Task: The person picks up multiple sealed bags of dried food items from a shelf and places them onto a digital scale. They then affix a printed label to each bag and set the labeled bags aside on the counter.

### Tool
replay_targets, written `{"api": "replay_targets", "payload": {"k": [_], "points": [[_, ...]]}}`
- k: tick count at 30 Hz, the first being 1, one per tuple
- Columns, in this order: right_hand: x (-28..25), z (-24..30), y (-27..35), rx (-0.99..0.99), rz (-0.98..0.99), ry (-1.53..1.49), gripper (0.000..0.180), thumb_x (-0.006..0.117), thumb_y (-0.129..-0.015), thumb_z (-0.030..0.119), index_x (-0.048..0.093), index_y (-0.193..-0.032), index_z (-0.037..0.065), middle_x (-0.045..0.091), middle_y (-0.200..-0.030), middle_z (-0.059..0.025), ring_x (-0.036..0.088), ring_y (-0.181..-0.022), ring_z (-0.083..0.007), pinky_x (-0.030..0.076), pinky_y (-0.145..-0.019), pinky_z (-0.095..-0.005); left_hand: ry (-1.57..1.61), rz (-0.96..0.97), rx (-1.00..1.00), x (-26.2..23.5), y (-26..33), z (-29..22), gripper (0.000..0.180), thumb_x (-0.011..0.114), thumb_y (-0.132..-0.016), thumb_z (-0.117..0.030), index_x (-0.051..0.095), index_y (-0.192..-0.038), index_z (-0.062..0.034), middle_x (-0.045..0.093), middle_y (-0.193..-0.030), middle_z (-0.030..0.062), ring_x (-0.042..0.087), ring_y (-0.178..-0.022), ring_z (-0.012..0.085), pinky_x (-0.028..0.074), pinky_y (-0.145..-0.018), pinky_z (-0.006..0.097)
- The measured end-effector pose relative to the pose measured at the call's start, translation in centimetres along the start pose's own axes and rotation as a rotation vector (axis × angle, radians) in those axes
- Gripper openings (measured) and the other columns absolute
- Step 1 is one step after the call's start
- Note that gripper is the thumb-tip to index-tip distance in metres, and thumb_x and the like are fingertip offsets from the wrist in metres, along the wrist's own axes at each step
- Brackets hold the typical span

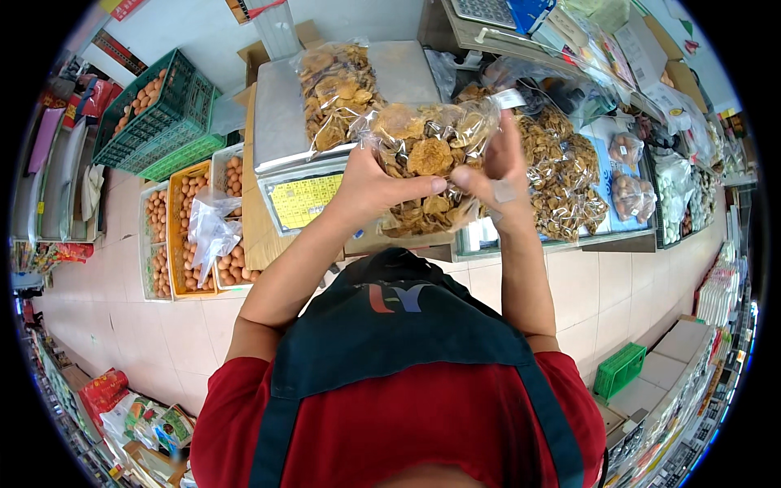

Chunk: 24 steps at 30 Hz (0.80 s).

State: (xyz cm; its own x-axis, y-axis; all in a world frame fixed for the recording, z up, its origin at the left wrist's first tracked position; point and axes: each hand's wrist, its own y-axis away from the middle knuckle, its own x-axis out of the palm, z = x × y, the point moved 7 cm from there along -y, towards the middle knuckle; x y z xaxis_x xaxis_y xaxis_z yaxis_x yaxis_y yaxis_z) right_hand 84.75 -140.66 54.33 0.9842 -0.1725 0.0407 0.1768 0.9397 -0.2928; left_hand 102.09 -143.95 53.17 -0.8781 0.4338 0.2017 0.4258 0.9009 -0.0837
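Shop interior, pale tiled floor (573, 281); egg crates (173, 244) stand to your left. Ahead of you, a scale (272, 122) with a metal platform bears a second bag (338, 85) of brown dried slices. The held bag (427, 154), clear and similarly filled, is in front of the scale, between your hands. Left grip (368, 189): closed on its lower left side, thumb across the front. Right grip (506, 179): partly spread at its right side, thumb at the front; cannot tell whether the fingers clasp it. More bags (561, 183) lie to the right.
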Motion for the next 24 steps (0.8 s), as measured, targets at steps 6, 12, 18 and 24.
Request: {"api": "replay_targets", "payload": {"k": [6, 12, 18, 24], "points": [[1.7, 1.5, 1.9, 0.163, -0.093, -0.415, 0.006, 0.063, -0.091, 0.011, 0.060, -0.089, 0.006, 0.056, -0.061, -0.0001, 0.047, -0.047, -0.0058, 0.035, -0.044, -0.0201, -0.017, -0.121, 0.043, 0.2, 0.3, -0.2, 0.050, 0.083, -0.067, -0.008, 0.056, -0.109, 0.0009, 0.066, -0.100, 0.0067, 0.063, -0.089, 0.0128, 0.051, -0.082, 0.029], [3.2, 0.3, 2.5, 0.370, -0.104, -0.433, 0.016, 0.069, -0.087, 0.017, 0.060, -0.082, 0.005, 0.055, -0.058, 0.0004, 0.046, -0.046, -0.0053, 0.033, -0.043, -0.0186, -0.141, -0.158, 0.093, 0.6, 0.3, -0.2, 0.055, 0.082, -0.066, -0.010, 0.054, -0.111, 0.0007, 0.065, -0.100, 0.0079, 0.062, -0.089, 0.0130, 0.050, -0.080, 0.028], [1.9, 0.0, 1.7, 0.386, -0.071, 0.014, 0.033, 0.080, -0.076, 0.029, 0.059, -0.074, 0.004, 0.055, -0.057, 0.0011, 0.047, -0.047, -0.0067, 0.036, -0.045, -0.0195, -0.205, -0.199, 0.148, 0.7, 1.0, 0.8, 0.078, 0.084, -0.065, -0.013, 0.038, -0.126, 0.0019, 0.062, -0.105, 0.0111, 0.061, -0.095, 0.0158, 0.049, -0.085, 0.029], [-0.8, -0.2, 0.5, -0.009, -0.172, 0.363, 0.063, 0.086, -0.067, 0.032, 0.055, -0.108, -0.004, 0.062, -0.102, -0.0127, 0.060, -0.086, -0.0139, 0.048, -0.070, -0.0243, 0.015, -0.050, -0.087, 1.8, 1.3, 2.4, 0.058, 0.082, -0.069, -0.013, 0.052, -0.117, 0.0003, 0.062, -0.108, 0.0079, 0.059, -0.100, 0.0131, 0.048, -0.086, 0.030]]}}
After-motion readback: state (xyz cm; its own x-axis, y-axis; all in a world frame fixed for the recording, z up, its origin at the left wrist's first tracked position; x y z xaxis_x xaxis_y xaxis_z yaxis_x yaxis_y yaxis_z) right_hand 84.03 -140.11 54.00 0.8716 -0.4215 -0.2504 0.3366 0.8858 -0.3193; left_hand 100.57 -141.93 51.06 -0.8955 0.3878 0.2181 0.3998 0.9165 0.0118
